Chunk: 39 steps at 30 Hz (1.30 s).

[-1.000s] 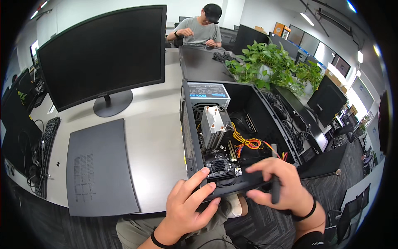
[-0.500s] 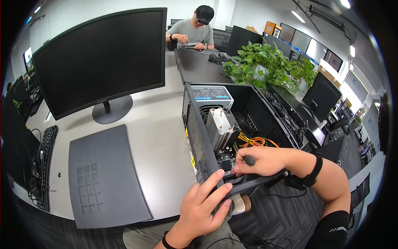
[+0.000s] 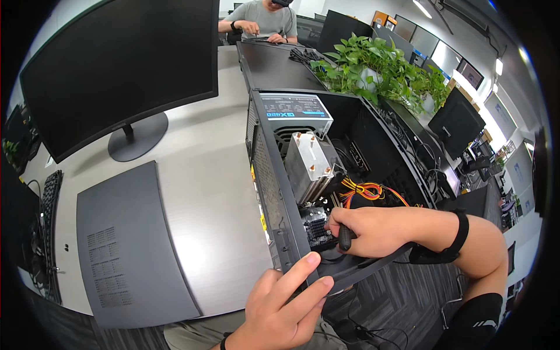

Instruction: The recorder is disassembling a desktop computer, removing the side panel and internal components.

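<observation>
An open black computer case [image 3: 282, 233] lies on the table in front of me. My right hand [image 3: 382, 230] reaches down inside its near end, closed round a screwdriver [image 3: 346, 238] with a black handle; the tip is hidden. Close by the fingers is a ribbed black heatsink [image 3: 316, 228] on the board. My left hand [image 3: 286, 306] has its fingers spread, the fingertips resting on the case's near corner. Farther in stand a silver tower CPU cooler [image 3: 309, 166] and a labelled power supply [image 3: 296, 109]. Yellow, red and black cables [image 3: 364, 189] are bundled beside the cooler.
At left, a monitor [image 3: 122, 70] stands behind a detached dark side panel [image 3: 131, 245]. A keyboard [image 3: 51, 224] and two tiny black pieces [image 3: 66, 248] lie beyond the panel. Leafy plants [image 3: 379, 70] line the far right side. Across the table sits another person [image 3: 265, 23].
My view has shifted, so the case and monitor appear differently placed. The screwdriver handle has turned to point more toward me. My left hand stays at the case's corner.
</observation>
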Available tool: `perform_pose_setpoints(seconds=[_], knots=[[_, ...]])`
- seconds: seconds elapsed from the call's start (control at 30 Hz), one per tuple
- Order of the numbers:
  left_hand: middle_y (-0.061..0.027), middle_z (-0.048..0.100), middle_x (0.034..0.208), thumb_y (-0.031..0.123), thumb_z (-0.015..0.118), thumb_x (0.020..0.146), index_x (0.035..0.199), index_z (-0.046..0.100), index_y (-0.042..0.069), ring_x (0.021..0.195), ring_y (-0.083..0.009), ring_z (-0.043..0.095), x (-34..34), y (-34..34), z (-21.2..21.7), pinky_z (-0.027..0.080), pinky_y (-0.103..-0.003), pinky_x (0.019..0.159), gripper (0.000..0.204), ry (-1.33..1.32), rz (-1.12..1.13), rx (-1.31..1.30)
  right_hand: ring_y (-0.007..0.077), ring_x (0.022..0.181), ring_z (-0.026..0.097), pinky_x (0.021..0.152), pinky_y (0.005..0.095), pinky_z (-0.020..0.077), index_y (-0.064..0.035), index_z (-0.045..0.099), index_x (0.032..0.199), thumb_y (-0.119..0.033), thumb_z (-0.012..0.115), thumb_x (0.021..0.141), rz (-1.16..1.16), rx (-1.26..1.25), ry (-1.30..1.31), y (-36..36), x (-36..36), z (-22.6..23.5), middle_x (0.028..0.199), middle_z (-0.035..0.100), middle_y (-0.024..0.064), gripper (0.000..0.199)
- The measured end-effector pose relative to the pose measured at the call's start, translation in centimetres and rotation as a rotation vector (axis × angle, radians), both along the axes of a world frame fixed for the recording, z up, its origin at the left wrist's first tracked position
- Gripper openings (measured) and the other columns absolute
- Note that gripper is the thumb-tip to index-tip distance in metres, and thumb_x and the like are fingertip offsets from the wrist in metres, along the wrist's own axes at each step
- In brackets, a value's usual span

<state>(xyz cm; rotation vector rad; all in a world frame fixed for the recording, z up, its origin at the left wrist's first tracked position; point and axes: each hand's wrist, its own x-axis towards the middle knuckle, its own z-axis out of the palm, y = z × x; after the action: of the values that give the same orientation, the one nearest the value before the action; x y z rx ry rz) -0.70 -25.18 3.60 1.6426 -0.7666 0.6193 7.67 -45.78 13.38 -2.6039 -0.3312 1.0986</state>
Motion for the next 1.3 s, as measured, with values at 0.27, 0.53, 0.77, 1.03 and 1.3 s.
perform_pose_setpoints(seconds=[0.27,0.53,0.77,1.03,1.3], knots=[[-0.0264,0.056,0.132,-0.002,0.073,0.076,0.115,0.064,0.005,0.082,-0.0356,0.059,-0.2,0.2,0.1,0.046,-0.040,0.069,0.041,0.044,-0.003,0.047,0.0355,0.095,0.065,0.081,0.0423,0.0483,-0.0024,0.049,0.120,-0.015,0.055,0.089,-0.021,-0.070,0.138,-0.3,1.2,0.0,0.099,0.064,0.0226,0.034],[-0.0263,0.053,0.136,-0.006,0.074,0.074,0.122,0.060,0.008,0.100,-0.0387,0.060,-0.6,-0.2,-0.8,0.048,-0.041,0.082,0.052,0.076,-0.014,0.068,0.0381,0.097,0.063,0.083,0.0431,0.0475,-0.0015,0.048,0.123,-0.007,0.053,0.086,-0.071,-0.060,0.141,-0.3,1.1,0.0,0.101,0.063,0.0234,0.037],[-0.0113,0.059,0.131,-0.004,0.080,0.056,0.105,0.070,0.019,0.066,-0.0229,0.053,-0.8,-0.4,-2.0,0.043,-0.030,0.056,0.055,0.111,0.057,0.041,0.0406,0.095,0.062,0.080,0.0448,0.0474,-0.0023,0.049,0.120,0.001,0.053,0.081,0.091,0.041,0.128,-1.2,0.8,-1.7,0.094,0.062,0.0232,0.039],[-0.0113,0.061,0.125,-0.003,0.081,0.058,0.101,0.071,0.017,0.069,-0.0244,0.055,-0.9,0.1,-0.9,0.047,-0.032,0.063,0.049,0.154,0.044,0.061,0.0400,0.100,0.060,0.085,0.0443,0.0471,-0.0018,0.050,0.120,0.003,0.056,0.079,0.089,0.015,0.168,-1.0,0.7,-1.8,0.096,0.061,0.0226,0.041],[-0.0261,0.053,0.136,-0.006,0.074,0.074,0.122,0.061,0.009,0.097,-0.0373,0.060,-0.6,0.4,-0.2,0.048,-0.040,0.077,0.052,0.097,-0.040,0.071,0.0411,0.111,0.060,0.089,0.0453,0.0494,-0.0047,0.048,0.128,-0.005,0.060,0.082,0.144,0.004,0.112,-1.1,0.6,-1.7,0.114,0.061,0.0255,0.047]])
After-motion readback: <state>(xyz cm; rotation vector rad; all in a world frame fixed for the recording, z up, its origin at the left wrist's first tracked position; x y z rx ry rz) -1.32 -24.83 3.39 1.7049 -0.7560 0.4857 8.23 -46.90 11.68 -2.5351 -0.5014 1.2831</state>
